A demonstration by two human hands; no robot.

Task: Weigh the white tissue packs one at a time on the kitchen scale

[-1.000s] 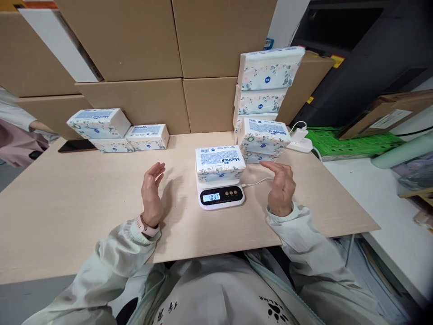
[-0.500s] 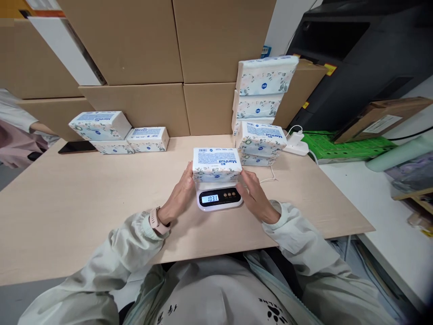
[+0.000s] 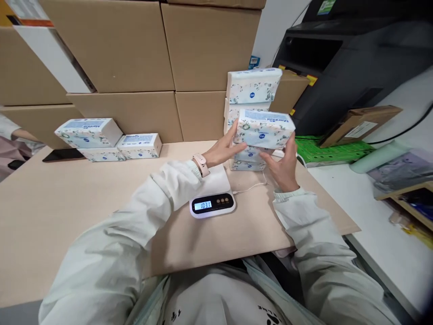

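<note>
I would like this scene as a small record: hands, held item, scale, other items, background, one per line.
Left hand: at the left side of the tissue pack
Right hand: at its right side
Held item: tissue pack in both hands; contact with packs beneath unclear
Scale: on the table, display lit
Other items: three packs at left, beside a dark phone
Background: cardboard boxes

Held tissue pack point(image 3: 265, 132) looks like smooth, kinda shiny plastic film, scale point(image 3: 214, 201) mid-frame is glossy plastic, worktop point(image 3: 101, 194) matt wood-look, boxes point(image 3: 125, 49) up top plain matt cardboard.
</note>
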